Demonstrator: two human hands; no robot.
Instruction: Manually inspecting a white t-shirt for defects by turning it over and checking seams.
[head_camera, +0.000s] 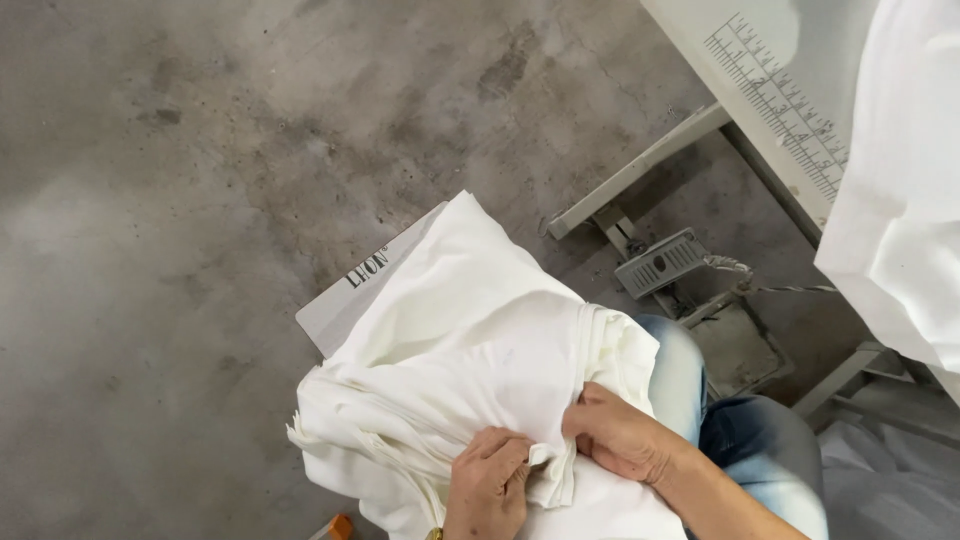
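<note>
A stack of white fabric pieces (450, 350) is held on the lap, above a concrete floor (180, 200); its near edge is pinched by the left hand (487, 485) and right hand (620, 435), fingers clamped on the cloth.

Cloth stack (450, 350) sits on a box (345, 300), both hands (487, 487) on its near edge. Pedal (662, 262) is off to the right past the right hand (620, 435), table (770, 90) further behind that.
</note>
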